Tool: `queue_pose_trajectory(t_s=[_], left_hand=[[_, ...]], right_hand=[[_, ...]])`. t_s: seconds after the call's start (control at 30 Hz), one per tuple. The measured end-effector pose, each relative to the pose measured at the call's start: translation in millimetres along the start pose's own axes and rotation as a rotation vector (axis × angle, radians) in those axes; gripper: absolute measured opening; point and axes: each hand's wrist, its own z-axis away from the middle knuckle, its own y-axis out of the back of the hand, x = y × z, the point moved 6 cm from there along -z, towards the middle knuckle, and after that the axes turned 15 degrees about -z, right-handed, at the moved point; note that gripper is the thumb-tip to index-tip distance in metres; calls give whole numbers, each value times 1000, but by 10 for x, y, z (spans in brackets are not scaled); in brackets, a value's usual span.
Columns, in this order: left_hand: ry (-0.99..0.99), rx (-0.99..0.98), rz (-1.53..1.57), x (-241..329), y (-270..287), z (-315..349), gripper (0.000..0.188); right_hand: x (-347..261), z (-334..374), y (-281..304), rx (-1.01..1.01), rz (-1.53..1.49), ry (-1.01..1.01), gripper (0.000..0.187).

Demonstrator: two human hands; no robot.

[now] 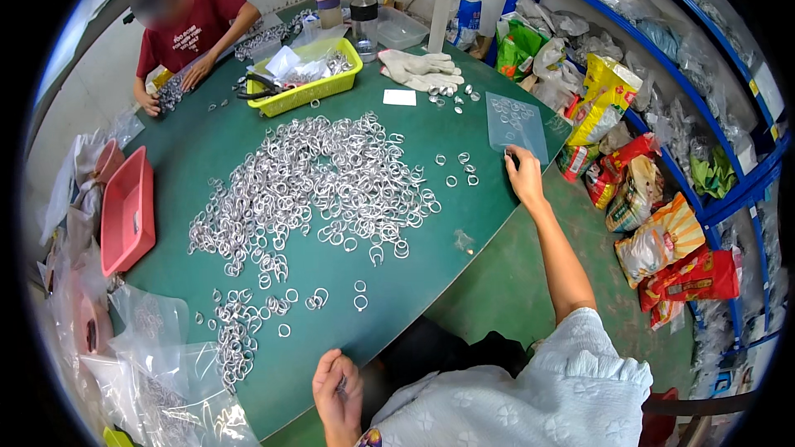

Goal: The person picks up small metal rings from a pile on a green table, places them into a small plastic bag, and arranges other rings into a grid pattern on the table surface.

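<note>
My left hand [338,389] is at the table's near edge, its fingers curled closed. A small grey glint shows between them, too little to name. My right hand [523,174] reaches to the right side, thumb and fingertips pinched together at the near edge of a flat clear plastic bag [497,120]. What the pinch holds is hidden. Several metal rings lie on or in that bag. A broad heap of silvery metal rings [331,170] covers the middle of the table, with a smaller pile [238,339] nearer my left hand. Several loose rings [451,181] lie left of my right hand.
Across the green table [422,273], a person in a red shirt [203,25] handles metal parts. A yellow-green basket [306,91] with pliers, white gloves [422,70] and a white card [399,98] lie at the back. A pink tray [128,211] stands left; blue shelving [696,99] stands right.
</note>
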Motion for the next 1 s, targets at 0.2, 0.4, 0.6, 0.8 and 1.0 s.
queue_pose_trajectory(t_s=[0.2,0.4,0.6,0.8,1.0], left_hand=[[31,116,-97,16,31,77,24],[22,101,-87,-6,28,51,25],[28,64,-77,-25,-55,4,24],[25,15,-44,-46,-64,-29,21],[34,32,-74,-52,-127,-33,18]], right_hand=[[125,-189,-26,100,77,160,21],[260,-517,-21,162,153,38,23],[523,-649,5,94,338,-41,15],[191,-167,-88,-49,199,4,25],[-702,183,-322,-276,-194,-32,28]])
